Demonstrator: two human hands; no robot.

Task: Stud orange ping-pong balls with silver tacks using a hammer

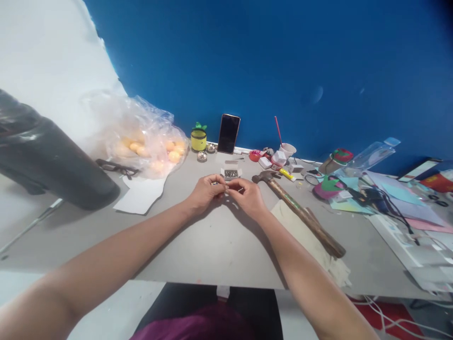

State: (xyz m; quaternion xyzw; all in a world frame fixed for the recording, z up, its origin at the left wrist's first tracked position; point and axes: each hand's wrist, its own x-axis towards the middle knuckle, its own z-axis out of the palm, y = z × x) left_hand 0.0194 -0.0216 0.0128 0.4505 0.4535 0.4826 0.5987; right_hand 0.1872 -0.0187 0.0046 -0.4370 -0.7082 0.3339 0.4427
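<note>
Grey table (pixel 219 250): hammer (pixel 299 209), partly across pale cloth (pixel 300 232); small open box (pixel 231 174); white paper (pixel 139 198); yellow tube (pixel 287 174).

the hammer (pixel 300 212) has a worn wood handle (pixel 319 232) and a dull metal head (pixel 264 176). metal pieces (pixel 231 173) glint in a matt card box (pixel 231 179). the plastic bag (pixel 146 115) looks clear, thin and crinkled, the phone screen (pixel 229 134) glossy, the balls (pixel 202 156) shiny metal, the tabletop (pixel 208 250) smooth and matt.

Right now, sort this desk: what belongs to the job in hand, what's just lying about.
Apparently part of the job: small open box of metal pieces, just beyond the left hand and right hand; anything pinched is too small to identify.

Probably just lying about: hammer, smartphone, yellow tube, plastic bag.
</note>
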